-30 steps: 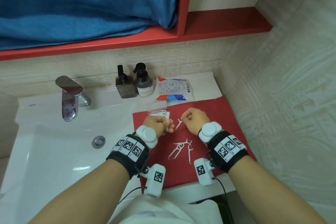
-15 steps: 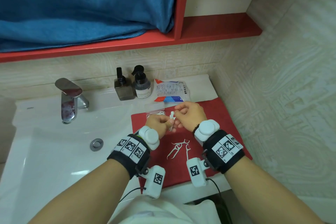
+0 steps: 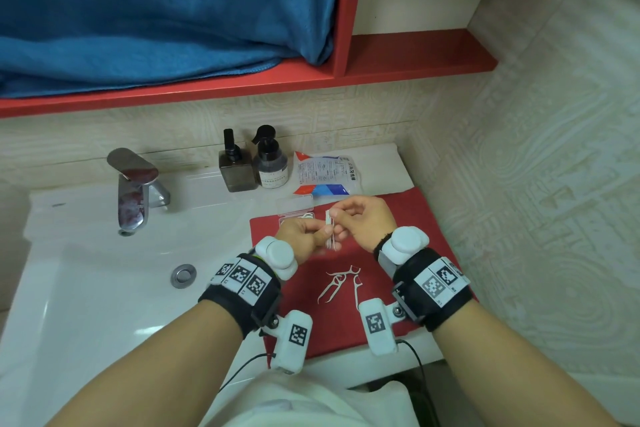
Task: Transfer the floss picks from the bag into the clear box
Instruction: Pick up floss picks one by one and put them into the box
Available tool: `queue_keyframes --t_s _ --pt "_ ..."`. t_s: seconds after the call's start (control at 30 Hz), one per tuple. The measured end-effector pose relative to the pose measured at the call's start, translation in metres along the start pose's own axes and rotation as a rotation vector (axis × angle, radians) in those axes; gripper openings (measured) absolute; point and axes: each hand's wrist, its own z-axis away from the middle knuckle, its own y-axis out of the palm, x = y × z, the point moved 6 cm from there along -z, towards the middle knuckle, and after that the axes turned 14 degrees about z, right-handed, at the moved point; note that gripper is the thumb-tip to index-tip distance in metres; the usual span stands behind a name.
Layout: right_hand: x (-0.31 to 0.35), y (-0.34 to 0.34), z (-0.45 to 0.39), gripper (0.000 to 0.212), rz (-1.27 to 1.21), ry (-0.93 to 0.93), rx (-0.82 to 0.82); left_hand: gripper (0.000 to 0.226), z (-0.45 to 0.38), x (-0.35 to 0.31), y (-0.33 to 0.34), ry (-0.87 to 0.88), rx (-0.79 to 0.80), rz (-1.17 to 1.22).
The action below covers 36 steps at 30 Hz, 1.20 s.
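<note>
My left hand (image 3: 306,236) and my right hand (image 3: 363,220) meet above the red mat (image 3: 408,218), and together they pinch a small stack of white floss picks (image 3: 329,230) held upright. The clear box (image 3: 295,206) lies open just behind my left hand, with a few picks inside it. Three loose floss picks (image 3: 341,282) lie on the mat between my wrists. The floss pick bag (image 3: 325,173) lies flat on the counter behind the box.
Two dark pump bottles (image 3: 254,163) stand left of the bag. A chrome faucet (image 3: 136,187) and the white sink basin (image 3: 104,288) with its drain (image 3: 183,275) lie to the left. Overhead runs a red shelf (image 3: 415,55) holding a blue towel (image 3: 156,10). A tiled wall closes the right side.
My right hand moved left with a single pick and joined my left hand; both now hold the stack of picks together. The camera tilted up slightly.
</note>
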Motion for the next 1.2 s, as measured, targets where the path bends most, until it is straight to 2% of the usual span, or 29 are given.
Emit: queue_keyframes --t_s 0.23,0.4,0.53,0.63,0.73,0.93,1.0,1.1,1.2 --pt "0.008 -0.006 0.002 0.002 -0.073 -0.029 -0.022 0.018 0.004 -0.01 0.007 0.054 0.063 0.046" --pt "0.014 -0.008 0.005 0.008 0.006 -0.136 -0.044 0.012 0.007 -0.009 0.006 0.018 0.034 0.044" --pt "0.015 -0.005 0.008 0.013 0.002 -0.161 -0.001 0.015 0.009 -0.009 0.009 -0.012 0.093 0.043" --pt "0.017 -0.007 0.008 0.015 -0.016 -0.183 -0.018 0.019 0.011 -0.008 0.011 -0.026 0.129 0.157" --pt "0.019 -0.01 0.01 0.017 -0.012 -0.195 -0.019 0.023 0.012 -0.005 0.014 -0.022 0.114 0.189" --pt "0.011 -0.01 0.004 0.015 0.015 -0.152 -0.022 0.013 0.01 -0.014 0.0 -0.004 0.002 0.067" --pt "-0.006 -0.009 0.0 0.018 0.239 -0.118 -0.001 0.014 0.01 -0.012 -0.001 -0.023 -0.033 0.042" --pt "-0.037 -0.001 0.004 0.023 0.746 -0.045 0.189 0.016 0.01 -0.007 0.001 -0.047 -0.048 0.019" --pt "-0.052 0.009 0.01 0.038 0.926 -0.011 0.292 0.015 0.011 -0.005 0.0 -0.06 -0.062 0.009"
